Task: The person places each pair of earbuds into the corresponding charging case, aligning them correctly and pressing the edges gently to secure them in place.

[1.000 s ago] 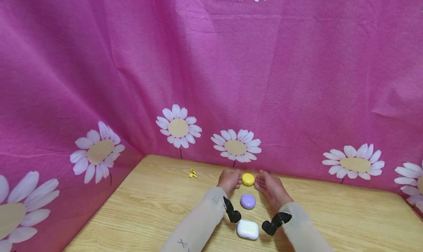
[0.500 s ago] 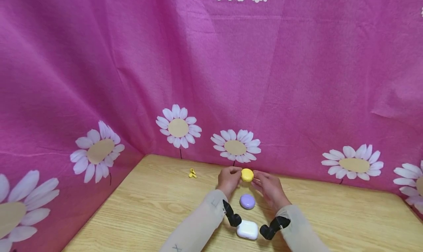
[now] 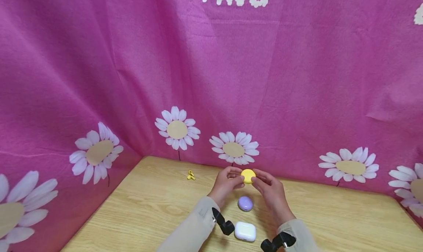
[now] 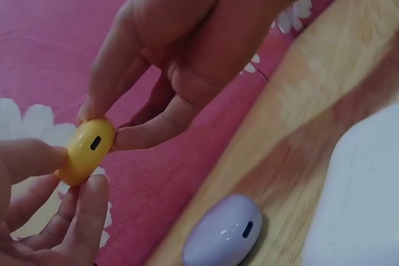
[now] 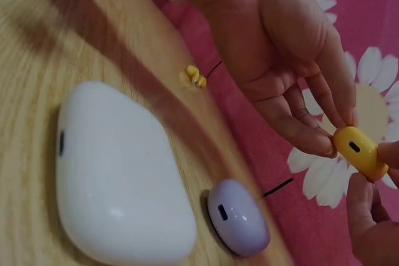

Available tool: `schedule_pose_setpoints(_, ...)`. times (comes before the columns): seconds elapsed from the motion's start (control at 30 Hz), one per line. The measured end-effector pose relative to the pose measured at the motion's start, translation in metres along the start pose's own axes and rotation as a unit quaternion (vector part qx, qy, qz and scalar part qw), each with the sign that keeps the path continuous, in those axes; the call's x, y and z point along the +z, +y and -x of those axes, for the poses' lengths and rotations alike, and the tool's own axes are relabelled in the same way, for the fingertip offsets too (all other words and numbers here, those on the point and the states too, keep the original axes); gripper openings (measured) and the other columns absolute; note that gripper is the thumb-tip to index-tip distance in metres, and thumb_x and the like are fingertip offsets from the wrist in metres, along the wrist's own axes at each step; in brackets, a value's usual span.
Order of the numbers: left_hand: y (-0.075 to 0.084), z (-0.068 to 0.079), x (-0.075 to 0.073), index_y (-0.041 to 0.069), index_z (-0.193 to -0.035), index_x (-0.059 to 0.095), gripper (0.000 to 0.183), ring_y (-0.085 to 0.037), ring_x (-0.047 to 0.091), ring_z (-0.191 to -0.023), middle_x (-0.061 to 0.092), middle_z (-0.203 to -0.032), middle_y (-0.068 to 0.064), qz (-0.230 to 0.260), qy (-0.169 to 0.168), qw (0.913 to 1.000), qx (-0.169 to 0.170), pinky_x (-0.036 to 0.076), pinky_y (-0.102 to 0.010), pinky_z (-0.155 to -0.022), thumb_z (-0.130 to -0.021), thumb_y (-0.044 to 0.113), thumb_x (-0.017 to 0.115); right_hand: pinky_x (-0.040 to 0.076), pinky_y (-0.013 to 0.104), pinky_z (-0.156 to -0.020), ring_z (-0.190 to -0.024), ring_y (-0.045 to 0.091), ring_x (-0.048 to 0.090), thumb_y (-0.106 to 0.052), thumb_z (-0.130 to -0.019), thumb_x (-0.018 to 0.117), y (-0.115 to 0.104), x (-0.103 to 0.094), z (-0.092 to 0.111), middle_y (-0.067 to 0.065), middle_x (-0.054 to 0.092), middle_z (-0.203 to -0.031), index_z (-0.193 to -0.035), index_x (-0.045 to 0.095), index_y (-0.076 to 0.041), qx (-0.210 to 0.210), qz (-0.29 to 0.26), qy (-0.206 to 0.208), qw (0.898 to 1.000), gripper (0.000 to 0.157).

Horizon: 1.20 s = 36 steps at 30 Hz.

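A round yellow earbud case (image 3: 248, 176) is pinched between both hands near the back of the table. My left hand (image 3: 225, 184) grips its left edge with thumb and fingers, and my right hand (image 3: 271, 191) pinches its right edge. In the left wrist view, the case (image 4: 90, 151) appears shut against the pink cloth, a dark port slot facing out. Below it on the table sits a purple round case (image 3: 245, 203). Nearer to me stands a white earbud case (image 3: 245, 231), between my forearms. Some yellow earbuds (image 3: 191, 175) lie farther left.
The wooden table (image 3: 158, 208) meets a pink cloth (image 3: 211, 79) with printed daisies at its back and left side. Black camera mounts (image 3: 224, 223) jut inward from both wrists, close beside the white case.
Both hands have closed on the yellow case and lifted it, tilting its top face toward me. Thumbs now show on its near edge. The other cases and the earbuds have stayed put.
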<state>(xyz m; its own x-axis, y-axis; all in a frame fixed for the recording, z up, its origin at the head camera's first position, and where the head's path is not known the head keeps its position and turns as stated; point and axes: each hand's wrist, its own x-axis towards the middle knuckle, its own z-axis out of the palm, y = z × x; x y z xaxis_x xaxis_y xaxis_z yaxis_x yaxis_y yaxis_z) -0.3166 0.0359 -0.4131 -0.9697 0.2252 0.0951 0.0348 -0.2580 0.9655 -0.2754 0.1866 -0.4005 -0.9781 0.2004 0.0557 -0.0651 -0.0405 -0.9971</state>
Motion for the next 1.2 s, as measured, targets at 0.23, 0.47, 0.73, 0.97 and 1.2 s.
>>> schedule_pose_setpoints(0.23,0.008,0.010,-0.005,0.002,-0.113,0.061,0.030,-0.018,0.063,-0.087,0.059,-0.102,-0.013,0.004,-0.034,0.9994,-0.002,0.056,-0.036,-0.078,-0.085,0.006,0.071,0.052,0.029,-0.088,-0.095,0.012,0.064,-0.004,-0.090,0.067,-0.005,0.001,0.015,0.015,0.061,-0.109,-0.131,0.055,0.003,-0.028,-0.031,-0.014,0.999,0.044)
schedule_pose_setpoints(0.47,0.021,0.014,-0.009,0.008,-0.118,0.058,0.033,-0.020,0.065,-0.094,0.059,-0.109,-0.010,-0.010,-0.090,0.9956,0.023,0.056,-0.039,-0.079,-0.087,0.010,0.070,0.054,0.030,-0.084,-0.097,0.011,0.065,-0.010,-0.089,0.069,-0.018,-0.002,0.025,0.020,0.064,-0.115,-0.129,0.057,-0.002,-0.106,0.020,-0.039,0.993,0.043)
schedule_pose_setpoints(0.73,0.042,0.026,-0.008,0.007,-0.121,0.055,0.031,-0.019,0.063,-0.095,0.059,-0.111,-0.010,-0.055,-0.132,0.9865,0.079,0.057,-0.038,-0.077,-0.091,0.007,0.065,0.055,0.034,-0.080,-0.093,0.016,0.067,-0.008,-0.090,0.068,-0.034,-0.007,0.035,0.020,0.065,-0.109,-0.130,0.055,0.002,-0.171,0.030,-0.097,0.980,0.044)
schedule_pose_setpoints(0.97,0.061,0.039,-0.006,0.009,-0.120,0.052,0.030,-0.019,0.064,-0.091,0.058,-0.111,-0.009,-0.076,-0.156,0.9771,0.123,0.057,-0.039,-0.077,-0.092,0.005,0.062,0.056,0.035,-0.077,-0.085,0.018,0.068,-0.002,-0.090,0.066,-0.047,-0.007,0.042,0.011,0.069,-0.103,-0.126,0.058,0.003,-0.209,0.024,-0.113,0.971,0.038)
schedule_pose_setpoints(1.2,0.073,0.051,-0.005,0.012,-0.123,0.051,0.032,-0.019,0.065,-0.090,0.058,-0.112,-0.011,-0.086,-0.165,0.9719,0.144,0.056,-0.042,-0.077,-0.093,0.006,0.062,0.056,0.035,-0.077,-0.086,0.020,0.068,0.000,-0.091,0.063,-0.057,-0.007,0.052,0.014,0.068,-0.105,-0.126,0.058,0.004,-0.237,0.024,-0.116,0.964,0.035)
